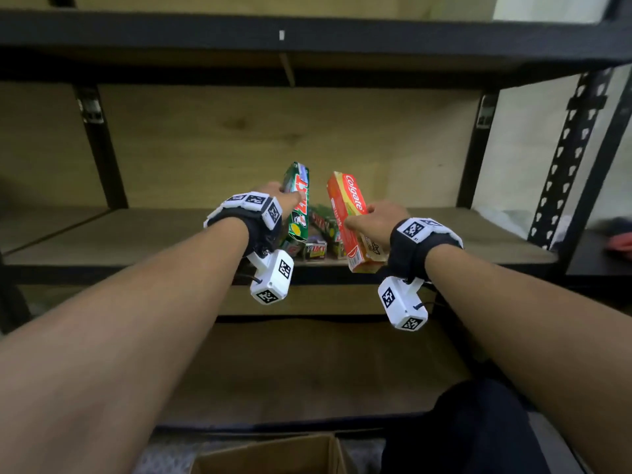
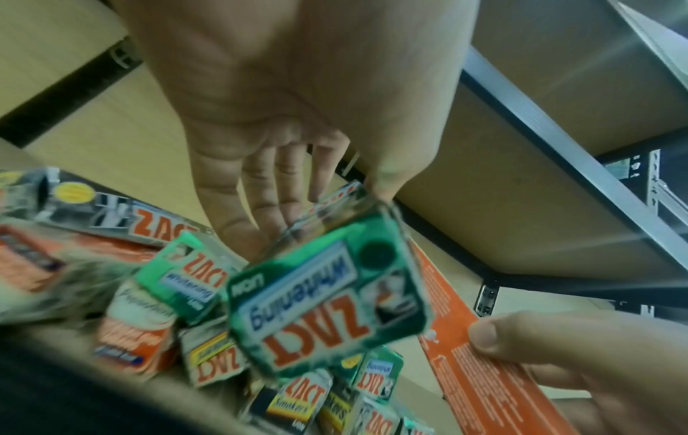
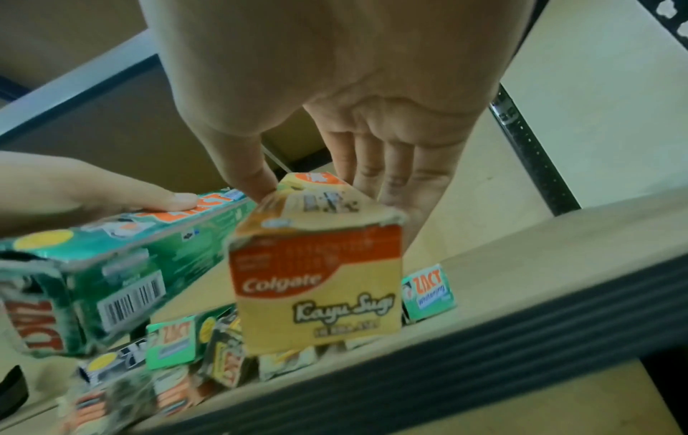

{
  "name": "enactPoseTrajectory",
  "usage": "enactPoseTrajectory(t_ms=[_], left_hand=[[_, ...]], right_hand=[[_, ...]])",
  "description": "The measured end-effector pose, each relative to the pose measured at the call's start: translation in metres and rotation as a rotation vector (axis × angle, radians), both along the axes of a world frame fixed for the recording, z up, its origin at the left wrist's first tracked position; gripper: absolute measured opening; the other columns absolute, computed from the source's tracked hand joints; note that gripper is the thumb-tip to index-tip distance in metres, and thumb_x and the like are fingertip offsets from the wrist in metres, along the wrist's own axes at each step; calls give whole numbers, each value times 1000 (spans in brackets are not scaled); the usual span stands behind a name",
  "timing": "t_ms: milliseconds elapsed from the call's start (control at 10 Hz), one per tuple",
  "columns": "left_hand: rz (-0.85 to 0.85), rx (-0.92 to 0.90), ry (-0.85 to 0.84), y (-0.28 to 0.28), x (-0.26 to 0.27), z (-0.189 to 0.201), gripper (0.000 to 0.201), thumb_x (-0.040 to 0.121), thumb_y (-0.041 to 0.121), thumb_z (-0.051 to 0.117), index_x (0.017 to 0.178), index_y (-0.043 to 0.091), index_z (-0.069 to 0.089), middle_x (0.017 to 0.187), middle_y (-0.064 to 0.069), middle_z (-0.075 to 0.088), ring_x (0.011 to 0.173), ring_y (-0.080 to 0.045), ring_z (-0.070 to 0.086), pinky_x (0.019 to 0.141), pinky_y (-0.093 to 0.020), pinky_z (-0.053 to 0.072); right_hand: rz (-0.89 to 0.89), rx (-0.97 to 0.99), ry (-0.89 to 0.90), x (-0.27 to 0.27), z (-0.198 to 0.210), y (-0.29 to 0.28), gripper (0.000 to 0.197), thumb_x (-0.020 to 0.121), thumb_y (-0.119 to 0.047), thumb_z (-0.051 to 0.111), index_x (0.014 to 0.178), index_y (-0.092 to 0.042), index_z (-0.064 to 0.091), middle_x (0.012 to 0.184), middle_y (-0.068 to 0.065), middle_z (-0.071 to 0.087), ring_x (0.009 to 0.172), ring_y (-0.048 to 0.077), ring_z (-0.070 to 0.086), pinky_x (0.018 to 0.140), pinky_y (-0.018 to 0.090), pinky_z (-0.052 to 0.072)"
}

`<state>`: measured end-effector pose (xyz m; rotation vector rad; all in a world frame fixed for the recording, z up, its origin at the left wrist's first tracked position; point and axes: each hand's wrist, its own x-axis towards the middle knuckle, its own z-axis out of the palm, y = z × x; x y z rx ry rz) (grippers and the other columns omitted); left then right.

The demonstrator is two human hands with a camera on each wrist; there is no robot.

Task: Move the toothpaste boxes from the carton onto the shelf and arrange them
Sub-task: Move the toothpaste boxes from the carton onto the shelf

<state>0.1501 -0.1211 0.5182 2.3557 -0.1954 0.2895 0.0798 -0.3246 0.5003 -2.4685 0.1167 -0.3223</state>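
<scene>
1. Left hand [image 1: 287,200] grips a green Zact box [image 1: 298,206], thumb on one long face, fingers [image 2: 260,188] on the opposite face. Box is tilted, far end raised, held in the air above the shelf board [image 1: 136,234].
2. Right hand [image 1: 376,220] grips an orange Colgate box [image 1: 352,217], thumb on one side, fingers [image 3: 391,170] on the other. Also tilted, far end up, held above the shelf board.
3. The two held boxes are just beside each other, near ends closer, far ends spread apart. Green one sits left of the Colgate box; touching or not, cannot tell.
4. Below and between the held boxes, a cluster of toothpaste boxes [image 1: 316,246] lies on the shelf board near its front edge, mostly Zact, green and dark ones, end flaps facing out. Wrist views are blurred; exact count unclear.
5. One small green Zact box [image 3: 428,291] stands on the shelf board right of the Colgate box, apart from the cluster.
6. Cardboard carton [image 1: 273,453] sits low in the head view, below the shelf board and near the person; only its open top edge shows.
7. Black metal shelf frame [image 1: 102,148] runs around the shelf board, with another board above.
</scene>
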Motion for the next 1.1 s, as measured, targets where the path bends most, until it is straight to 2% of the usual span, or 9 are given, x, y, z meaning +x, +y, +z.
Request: enactPoseTrajectory(t_ms=[100, 200, 300, 400, 500, 600, 800, 1000, 1100], left_hand=[[-25, 8, 30, -16, 34, 8, 36, 98, 37, 49, 115, 10, 64, 114, -15, 65, 85, -25, 52, 83, -35, 47], [-40, 37, 58, -29, 60, 9, 44, 99, 30, 49, 131, 1, 56, 107, -15, 57, 90, -23, 47, 86, -36, 45], [-42, 85, 78, -39, 85, 2, 45, 98, 31, 51, 132, 2, 56, 101, -8, 50, 90, -24, 47, 91, -39, 47], [-62, 173, 92, -46, 107, -6, 43, 99, 31, 50, 133, 5, 54, 102, -6, 48, 90, -23, 45, 81, -33, 42], [-68, 240, 88, -53, 126, -14, 31, 98, 35, 51, 119, 13, 59, 101, -5, 49, 88, -23, 45, 77, -30, 39], [-47, 287, 54, -57, 135, -17, 21, 98, 41, 50, 105, 20, 51, 100, -4, 49, 88, -23, 44, 77, -29, 36], [-5, 374, 7, -61, 136, -19, 28, 92, 45, 57, 103, 19, 58, 96, -3, 50, 85, -23, 46, 76, -30, 40], [-35, 449, 78, -52, 111, -8, 31, 92, 43, 48, 71, 21, 51, 72, -8, 48, 62, -19, 45, 64, -29, 43], [-38, 471, 59, -46, 84, -3, 28, 97, 40, 46, 81, 17, 49, 80, -6, 48, 69, -20, 45, 61, -26, 38]], right_hand=[[-39, -14, -23, 26, 11, -12, 30, 91, -39, 61, 111, -18, 65, 88, 2, 66, 64, 13, 60, 55, 22, 48], [-106, -82, -28, 51, 18, -20, 31, 90, -41, 59, 110, -18, 66, 75, -3, 62, 58, 10, 55, 48, 21, 40], [-135, -134, 13, 75, 17, -26, 43, 87, -54, 55, 101, -16, 69, 74, -1, 67, 64, 17, 64, 60, 25, 52], [-175, -208, 39, 97, 8, -30, 72, 77, -80, 41, 85, -16, 73, 77, 5, 73, 65, 23, 67, 65, 28, 55], [-164, -256, 64, 114, -4, -34, 78, 74, -86, 37, 95, -19, 72, 85, 4, 71, 72, 24, 65, 75, 31, 56], [-120, -301, 99, 122, -12, -34, 77, 78, -86, 34, 106, -24, 70, 102, 3, 70, 86, 27, 64, 80, 30, 51], [-81, -277, 91, 124, -13, -33, 54, 88, -67, 44, 116, -28, 69, 115, 1, 67, 94, 25, 63, 84, 31, 52], [-93, -295, 96, 102, -6, -32, 42, 93, -53, 48, 121, -29, 69, 118, 0, 68, 97, 25, 63, 84, 31, 55], [-105, -296, 109, 86, -1, -31, 35, 94, -42, 50, 114, -25, 72, 107, 1, 72, 90, 24, 68, 80, 35, 60]])
